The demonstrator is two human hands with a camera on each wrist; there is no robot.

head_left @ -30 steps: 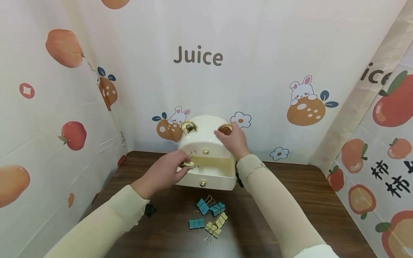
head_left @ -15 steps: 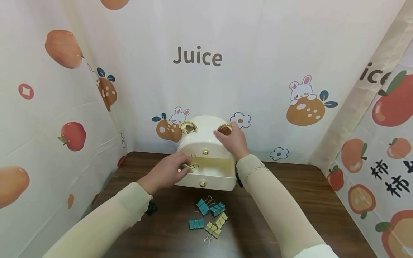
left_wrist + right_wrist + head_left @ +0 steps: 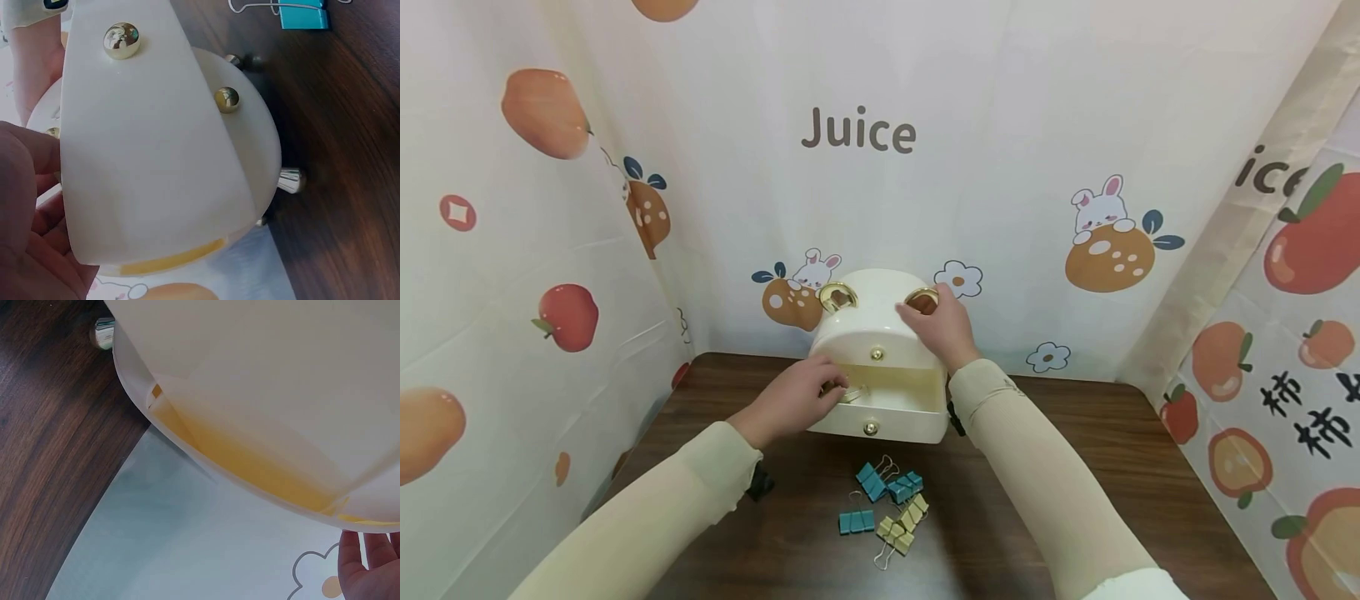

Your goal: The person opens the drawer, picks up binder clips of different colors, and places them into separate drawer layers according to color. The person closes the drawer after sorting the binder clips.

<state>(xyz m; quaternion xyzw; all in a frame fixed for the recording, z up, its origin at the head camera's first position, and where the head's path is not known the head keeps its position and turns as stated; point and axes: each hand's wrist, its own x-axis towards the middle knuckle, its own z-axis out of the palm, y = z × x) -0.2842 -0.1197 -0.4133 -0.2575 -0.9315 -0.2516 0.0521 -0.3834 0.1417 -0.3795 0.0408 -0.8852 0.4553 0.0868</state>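
A cream drawer box [image 3: 872, 325] with two gold-rimmed ears stands at the table's back; its lower drawer [image 3: 917, 423] is pulled out. My right hand [image 3: 943, 329] holds the right ear; in the right wrist view its fingertips [image 3: 365, 550] show at the box's edge. My left hand [image 3: 793, 396] reaches over the drawer's left side, fingers bent. A pale yellow binder clip [image 3: 854, 394] lies at its fingertips inside the drawer; whether they still pinch it is unclear. In the left wrist view the drawer hides part of the left fingers [image 3: 53, 231].
In front of the box lie several binder clips: teal ones [image 3: 857, 522] and yellow ones [image 3: 896, 534]. The dark wood table [image 3: 737, 533] is enclosed by a printed curtain [image 3: 880, 208] behind and at both sides. Gold knobs [image 3: 122, 40] stick out from the box front.
My left hand has moved slightly right and deeper into the drawer, and the yellow clip sits lower at its fingertips. My right hand stays on the ear.
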